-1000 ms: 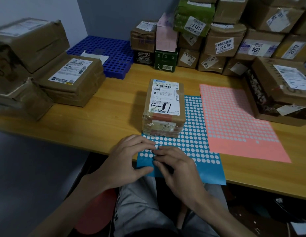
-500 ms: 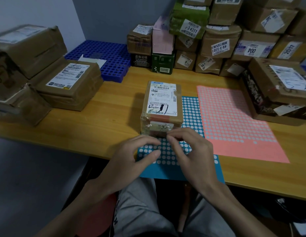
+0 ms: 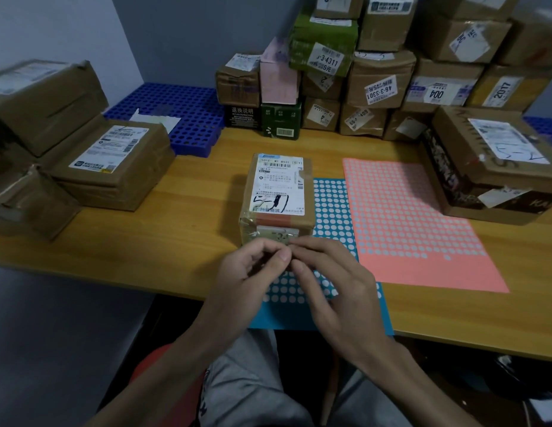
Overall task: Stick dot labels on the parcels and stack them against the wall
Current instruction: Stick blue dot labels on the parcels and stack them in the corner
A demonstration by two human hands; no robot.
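- We saw a small brown parcel (image 3: pixel 279 195) standing on the wooden table (image 3: pixel 176 229), its rear part on bare wood and its near end over the blue dot-label sheet (image 3: pixel 333 204), with a white shipping label on its top face.
- Our left hand (image 3: pixel 247 282) was raised just in front of the parcel's near face, fingers curled and thumb meeting the fingertips in a pinch; whether a dot was held between them we could not tell, as anything there was too small to see.
- Our right hand (image 3: pixel 333 278) sat just beside the left, its fingertips touching the left hand's fingertips at the pinch, fingers bent and partly closed; we could not tell what, if anything, it gripped.
- Both hands hovered over the blue sheet, whose near edge overhung the table edge.
- A pink dot-label sheet (image 3: pixel 416 229) lay flat just right of the blue one, their edges touching or overlapping.
- A stack of parcels (image 3: pixel 376 78) stood against the wall at the back of the table.
- A large open-looking box (image 3: pixel 490 167) sat at the right edge, near the pink sheet.
- More brown parcels (image 3: pixel 114 164) were piled at the left, beside a blue perforated tray (image 3: pixel 188 115).
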